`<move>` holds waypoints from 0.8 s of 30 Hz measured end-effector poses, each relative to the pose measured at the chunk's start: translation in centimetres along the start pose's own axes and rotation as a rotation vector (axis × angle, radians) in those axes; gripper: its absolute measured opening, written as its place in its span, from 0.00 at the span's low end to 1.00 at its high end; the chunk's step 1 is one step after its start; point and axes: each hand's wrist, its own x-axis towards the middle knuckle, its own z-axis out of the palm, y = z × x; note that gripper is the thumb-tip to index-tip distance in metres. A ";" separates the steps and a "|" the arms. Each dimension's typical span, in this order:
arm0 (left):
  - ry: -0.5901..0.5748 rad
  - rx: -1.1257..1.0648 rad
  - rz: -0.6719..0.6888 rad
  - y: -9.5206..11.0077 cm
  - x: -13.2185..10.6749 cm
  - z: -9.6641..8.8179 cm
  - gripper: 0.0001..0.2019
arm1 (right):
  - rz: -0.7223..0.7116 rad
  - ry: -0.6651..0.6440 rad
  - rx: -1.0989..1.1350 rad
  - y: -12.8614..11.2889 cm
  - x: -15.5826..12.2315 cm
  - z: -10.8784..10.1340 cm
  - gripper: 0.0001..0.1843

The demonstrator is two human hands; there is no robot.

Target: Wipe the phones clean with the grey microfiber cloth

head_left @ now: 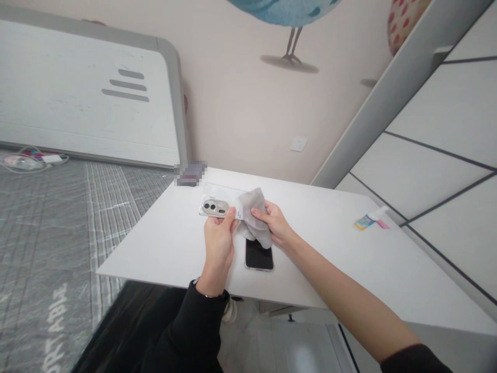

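Gripping a white smartphone [221, 198] along its near edge, the left hand [218, 243] is closing around it, thumb [232, 211] resting on the back panel just beside the oval camera module [214, 207]. The fingers are curled under, out of view, so I cannot tell exactly how they meet the phone, or whether it is touching the tabletop or lifted slightly off it.

The right hand [274, 223] is clenching a crumpled grey cloth [254, 220], its fingers pressing the fabric against the phone's far end, which is hidden beneath the folds.

Just below the hands, a second smartphone [259, 256] is lying on the white table [330, 248] with its dark screen facing up, and the cloth's lower edge is overlapping its top end. Farther right, a small tube with a colourful label [368, 220] is lying near the table's edge — well apart from both hands.

A pixelated patch [190, 173] is covering something at the table's far corner, and a wall socket [298, 143] is showing above it.
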 end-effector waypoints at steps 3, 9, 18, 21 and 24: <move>-0.028 0.014 -0.011 -0.6 -0.4 0.3 0.14 | -0.040 0.082 -0.031 0.7 0.6 -0.6 0.30; 0.021 -0.026 0.019 -0.2 -0.2 0.1 0.11 | -0.021 0.009 -0.037 0.7 0.6 -0.8 0.33; -0.063 0.040 0.013 0.0 0.5 -0.3 0.17 | -0.030 0.034 -0.024 0.5 0.4 -0.5 0.30; -0.077 0.086 0.028 -0.3 -0.1 0.0 0.16 | -0.047 0.114 -0.006 1.4 0.9 -0.9 0.31; -0.129 0.130 0.010 -0.2 -0.3 -0.1 0.16 | -0.042 0.113 0.061 1.6 1.1 -0.9 0.32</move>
